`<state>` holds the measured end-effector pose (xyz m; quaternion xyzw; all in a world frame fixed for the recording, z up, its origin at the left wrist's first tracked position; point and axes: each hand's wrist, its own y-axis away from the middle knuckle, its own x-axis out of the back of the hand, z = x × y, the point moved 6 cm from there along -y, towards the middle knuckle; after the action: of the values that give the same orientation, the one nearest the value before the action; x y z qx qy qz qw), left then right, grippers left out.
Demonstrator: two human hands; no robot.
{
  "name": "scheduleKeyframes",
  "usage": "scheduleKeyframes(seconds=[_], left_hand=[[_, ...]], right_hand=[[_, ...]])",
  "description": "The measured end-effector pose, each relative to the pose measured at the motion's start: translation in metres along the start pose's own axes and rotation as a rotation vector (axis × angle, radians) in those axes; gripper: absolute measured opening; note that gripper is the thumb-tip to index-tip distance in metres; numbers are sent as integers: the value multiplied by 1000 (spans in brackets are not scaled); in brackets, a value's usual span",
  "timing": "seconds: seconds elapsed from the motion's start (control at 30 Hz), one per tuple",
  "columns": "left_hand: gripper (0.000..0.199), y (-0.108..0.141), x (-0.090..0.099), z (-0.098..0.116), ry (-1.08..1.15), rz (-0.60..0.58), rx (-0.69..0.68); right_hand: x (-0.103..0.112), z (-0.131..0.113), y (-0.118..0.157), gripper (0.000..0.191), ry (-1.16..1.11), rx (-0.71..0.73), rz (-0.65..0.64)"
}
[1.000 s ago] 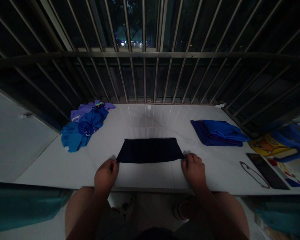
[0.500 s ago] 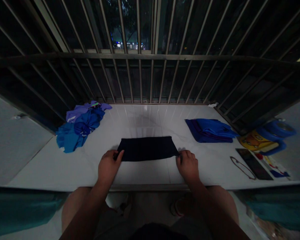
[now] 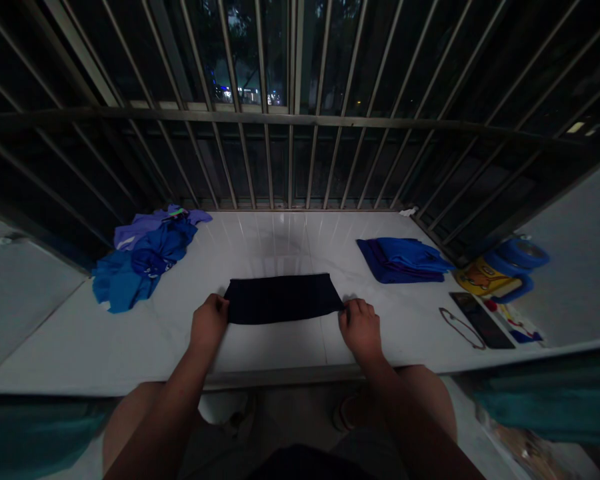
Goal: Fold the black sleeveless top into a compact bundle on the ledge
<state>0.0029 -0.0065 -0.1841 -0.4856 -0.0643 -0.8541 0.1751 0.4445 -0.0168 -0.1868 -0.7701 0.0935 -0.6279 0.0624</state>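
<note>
"What is the left hand (image 3: 209,325) doing?"

"It is resting on the left end of a dark blue cloth (image 3: 283,299). Its fingers (image 3: 215,304) are curling down and touching the cloth. I can't tell if they are pinching it tight."

"And the right hand (image 3: 361,329)?"

"It is doing almost the same thing at the right end. The fingers are bunching together and touching the cloth's corner. I can't tell if that hand is pinching either."

"Where is the cloth lying?"

"It is lying flat between the two hands on a white tile counter (image 3: 105,353). It is stretching from one hand to the other, and it is folded into a long strip."

"What is near the hands?"

"Past the left hand, a messy pile of blue and purple clothes (image 3: 140,260) is lying on the counter. Past the right hand, a neat stack of blue cloth (image 3: 403,261) is sitting there. Farther right, a flat black thing (image 3: 481,320) is lying beside a thin loop of cord (image 3: 461,328)."
</note>
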Motion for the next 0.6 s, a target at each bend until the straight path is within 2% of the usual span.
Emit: scheduleKeyframes(seconds=[0.07,0.2,0.33,0.4,0.5,0.6], left_hand=[[9,2,0,3,24,-16,-40],[15,11,3,4,41,27,-101],[24,19,1,2,73,52,-110],[22,20,-1,3,83,46,-116],[8,17,-5,5,84,9,-121],[9,15,-7,3,111,23,-153]], right_hand=[[1,0,0,24,-1,5,3],[4,-3,1,30,0,-10,9],[6,-13,-4,44,24,-122,26],[4,-19,-9,47,40,-182,18],[-3,-29,-18,38,4,-215,-46],[-8,-35,-24,25,-56,-188,-93]])
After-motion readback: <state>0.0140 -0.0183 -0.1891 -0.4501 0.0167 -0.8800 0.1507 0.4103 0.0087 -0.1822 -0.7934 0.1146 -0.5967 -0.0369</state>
